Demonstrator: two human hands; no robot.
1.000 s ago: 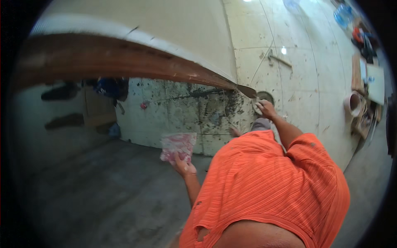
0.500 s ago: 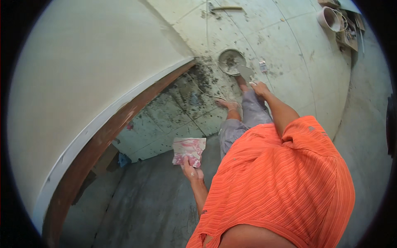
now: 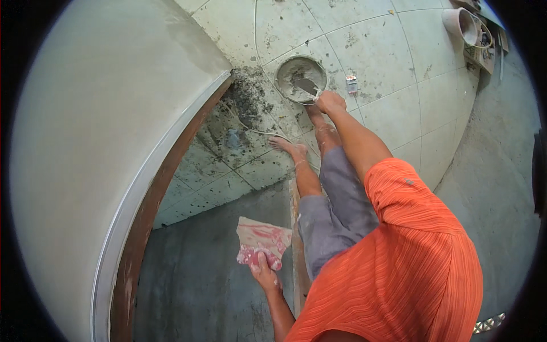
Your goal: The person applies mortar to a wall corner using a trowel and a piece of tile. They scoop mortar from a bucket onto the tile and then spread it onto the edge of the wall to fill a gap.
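My right hand (image 3: 330, 102) is closed round the handle of a trowel (image 3: 306, 86). The trowel's blade reaches down into a round bucket (image 3: 277, 78) with grey, mortar-like paste inside. Lower down, my left hand (image 3: 264, 275) grips a flat, pale board (image 3: 259, 232) from below, the thumb lying on top. Pink-red smears and whitish lumps cover the board's near part, and its edges are uneven. The fingers under the board are hidden.
Dark crumbly debris (image 3: 250, 100) is strewn beside the wall's end, and a pale cable (image 3: 256, 34) runs over the tiles. A small box (image 3: 351, 84) lies right of the bucket. A pink pail (image 3: 459, 24) stands far right. Brown wooden trim (image 3: 165, 176) edges the wall.
My right hand has brought the trowel from beside the bucket into it. The left hand, still holding the board, sits lower in the picture. The view has shifted, and a hammer-like tool has left it.
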